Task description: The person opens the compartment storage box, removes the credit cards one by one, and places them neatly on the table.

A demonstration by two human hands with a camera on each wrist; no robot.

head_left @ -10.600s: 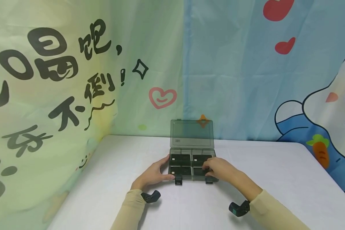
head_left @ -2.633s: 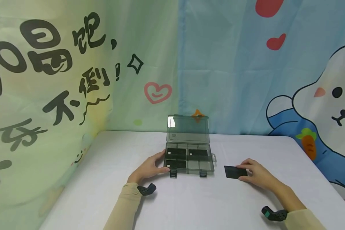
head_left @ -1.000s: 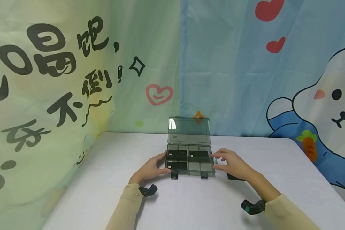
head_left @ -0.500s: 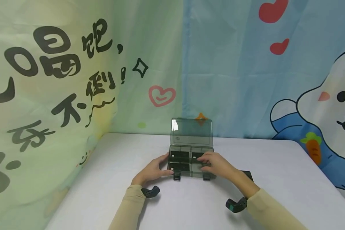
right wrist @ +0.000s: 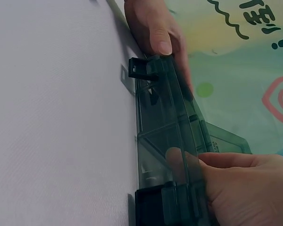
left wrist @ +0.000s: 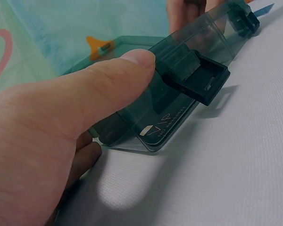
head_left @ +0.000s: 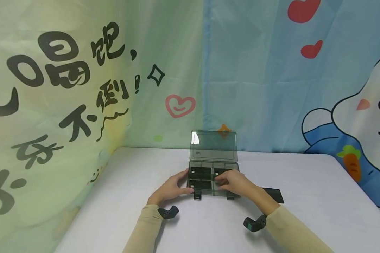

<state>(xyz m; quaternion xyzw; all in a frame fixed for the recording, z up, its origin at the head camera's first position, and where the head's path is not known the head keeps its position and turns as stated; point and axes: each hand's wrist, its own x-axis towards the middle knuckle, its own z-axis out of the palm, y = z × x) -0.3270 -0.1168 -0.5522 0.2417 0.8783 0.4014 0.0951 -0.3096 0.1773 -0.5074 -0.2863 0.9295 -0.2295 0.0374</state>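
Note:
A translucent dark grey storage box (head_left: 206,192) stands with its hinged lid (head_left: 213,146) raised. My left hand (head_left: 171,189) grips its left side, thumb on the front corner by a black latch (left wrist: 198,77). Black cards lie in the back left (head_left: 200,171), front left (head_left: 200,184) and back right (head_left: 220,171) compartments. "VIP" lettering shows on one card (left wrist: 162,127) through the wall. My right hand (head_left: 235,182) reaches into the right half with bent fingers, at the back right card; whether it pinches that card is hidden. Through the wall, one fingertip (right wrist: 174,155) shows.
Another black card (head_left: 274,194) lies on the white table (head_left: 215,225) right of the box, partly behind my right forearm. A printed curtain (head_left: 253,77) hangs close behind the raised lid. A second black latch (head_left: 230,195) sticks out at the front right.
Earlier, my right hand took a card from the front right compartment and set it on the table at the right. It then came back left into the box. My left hand keeps its hold.

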